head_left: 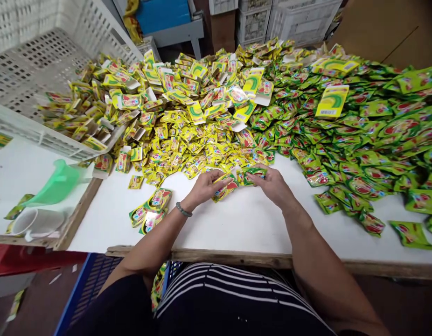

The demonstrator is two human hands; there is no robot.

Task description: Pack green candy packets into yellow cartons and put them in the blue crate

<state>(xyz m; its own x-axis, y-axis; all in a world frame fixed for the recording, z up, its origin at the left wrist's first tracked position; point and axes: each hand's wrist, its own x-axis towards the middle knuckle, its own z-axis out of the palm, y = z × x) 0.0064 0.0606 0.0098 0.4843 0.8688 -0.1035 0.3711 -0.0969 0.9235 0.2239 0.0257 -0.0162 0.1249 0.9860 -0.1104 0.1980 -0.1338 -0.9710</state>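
Note:
Close to the table's front edge, my left hand is closed on a small yellow-green carton with red print, tilted toward the right. My right hand pinches a green sachet just beside the carton's end; a bit of yellow shows at the sachet's left side. Whether the two touch, I cannot tell. Beyond my hands lies a heap of small yellow sachets. Left of my left wrist, several closed-looking cartons lie together on the white table.
Green sachets are heaped on the right, yellow cartons at the back. A tipped white crate spills cartons at the left. Nearby are a green scoop and a white mug. A wooden edge strip borders the front.

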